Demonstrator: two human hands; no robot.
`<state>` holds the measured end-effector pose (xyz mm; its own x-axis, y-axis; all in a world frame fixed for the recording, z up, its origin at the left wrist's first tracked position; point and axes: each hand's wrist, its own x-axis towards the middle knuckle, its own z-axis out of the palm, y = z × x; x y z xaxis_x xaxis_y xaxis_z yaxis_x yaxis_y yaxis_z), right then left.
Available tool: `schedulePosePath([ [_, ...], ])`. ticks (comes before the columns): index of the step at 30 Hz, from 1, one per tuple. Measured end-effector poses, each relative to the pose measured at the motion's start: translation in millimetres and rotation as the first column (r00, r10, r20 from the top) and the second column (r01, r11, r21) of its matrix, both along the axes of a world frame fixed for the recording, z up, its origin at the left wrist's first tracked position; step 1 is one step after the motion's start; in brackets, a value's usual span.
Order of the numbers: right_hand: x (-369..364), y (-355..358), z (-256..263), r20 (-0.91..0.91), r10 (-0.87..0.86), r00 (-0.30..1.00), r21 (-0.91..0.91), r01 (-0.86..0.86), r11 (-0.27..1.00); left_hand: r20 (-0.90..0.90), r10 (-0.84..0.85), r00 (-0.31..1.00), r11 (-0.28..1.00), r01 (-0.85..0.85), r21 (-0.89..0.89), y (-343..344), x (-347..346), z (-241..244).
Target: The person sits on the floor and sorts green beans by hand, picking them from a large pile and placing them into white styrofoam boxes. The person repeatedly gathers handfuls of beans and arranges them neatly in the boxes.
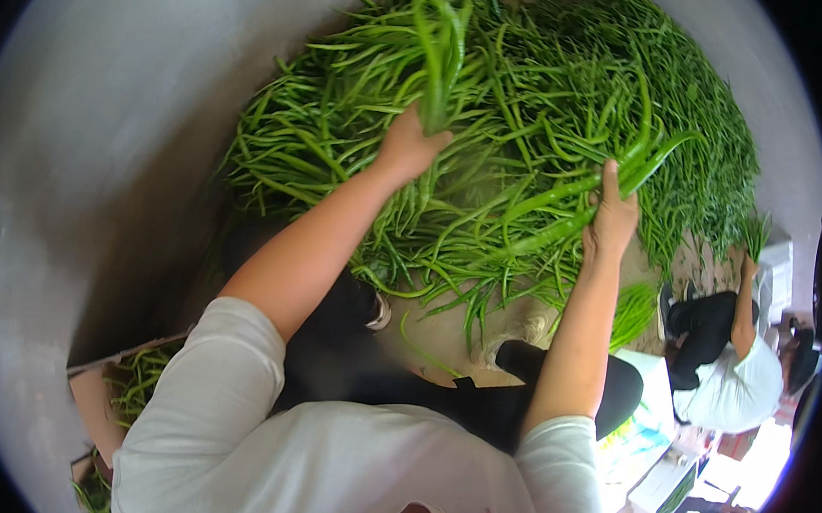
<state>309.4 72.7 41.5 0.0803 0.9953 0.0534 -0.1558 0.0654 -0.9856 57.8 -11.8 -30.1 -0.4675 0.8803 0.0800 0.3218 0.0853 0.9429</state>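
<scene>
A large heap of long green chili peppers (304, 149) lies on the floor before me. Over its middle, my left hand (411, 146) grips a few peppers (440, 58) that point away from me, blurred by motion. To the right, my right hand (612, 217) holds a small bunch of long peppers (639, 169), its thumb laid across them. Some of that bunch points up and right, and other peppers extend down and left of the hand. How many each hand holds I cannot tell.
Darker, thinner green peppers (685, 111) form the heap's right side. A cardboard box of peppers (97, 406) stands at lower left. Another person (731, 386) sits at right, holding a green bunch (756, 234). White boxes (656, 488) stand at lower right. A wall (105, 128) rises at left.
</scene>
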Motion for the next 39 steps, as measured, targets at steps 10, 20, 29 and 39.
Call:
schedulePosePath([
  [10,-32,-59,81,0.004,0.295,0.956,0.048,-0.294,0.954,0.725,-0.332,0.603,0.844,-0.153,0.514,-1,-44,14],
  [20,-188,-201,161,0.015,0.842,0.539,0.162,-0.833,0.529,0.709,-0.01,0.705,0.949,-0.216,0.228,-61,6,57],
  [29,-249,-335,139,0.473,0.88,0.043,0.053,-0.998,0.02,0.691,-0.156,0.706,0.913,-0.163,0.373,-104,-6,80],
  [39,-103,-87,66,-0.398,0.625,0.672,-0.053,-0.697,0.715,0.715,-0.2,0.67,0.98,0.116,0.165,-83,6,65],
])
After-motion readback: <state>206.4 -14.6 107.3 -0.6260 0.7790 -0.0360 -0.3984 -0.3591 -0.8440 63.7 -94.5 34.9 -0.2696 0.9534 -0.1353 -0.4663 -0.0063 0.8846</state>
